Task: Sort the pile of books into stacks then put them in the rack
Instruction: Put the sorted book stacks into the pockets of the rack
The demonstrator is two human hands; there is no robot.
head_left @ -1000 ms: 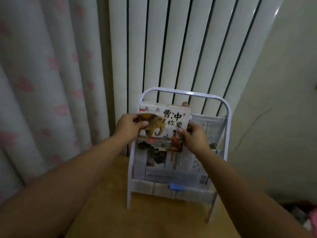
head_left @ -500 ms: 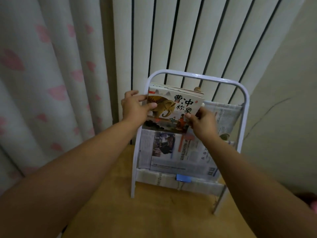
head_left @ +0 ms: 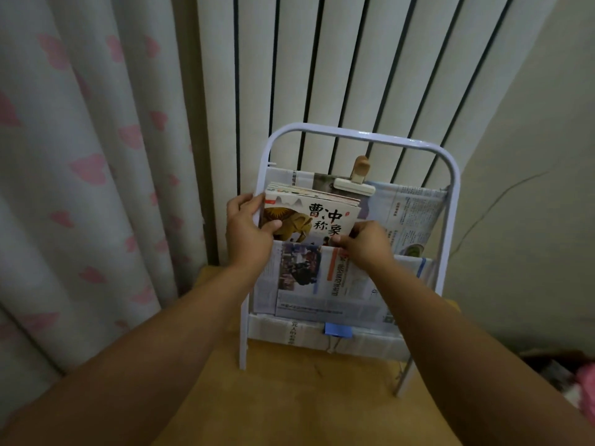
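— Books (head_left: 310, 210) sit half down in the rack's (head_left: 450, 175) newspaper pocket (head_left: 322, 284); our left hand (head_left: 246, 231) clamps the stack's left edge, thumb across the cover.

— And our right hand (head_left: 363, 243) pinches the lower right corner. How will it handle?

— Thin, floppy, slick covers, we judge; fairly light. We'd grip both side edges so none fan out.

Two bare forearms (no sleeves visible), left hand (head_left: 249, 235) and right hand (head_left: 367, 244) ungloved
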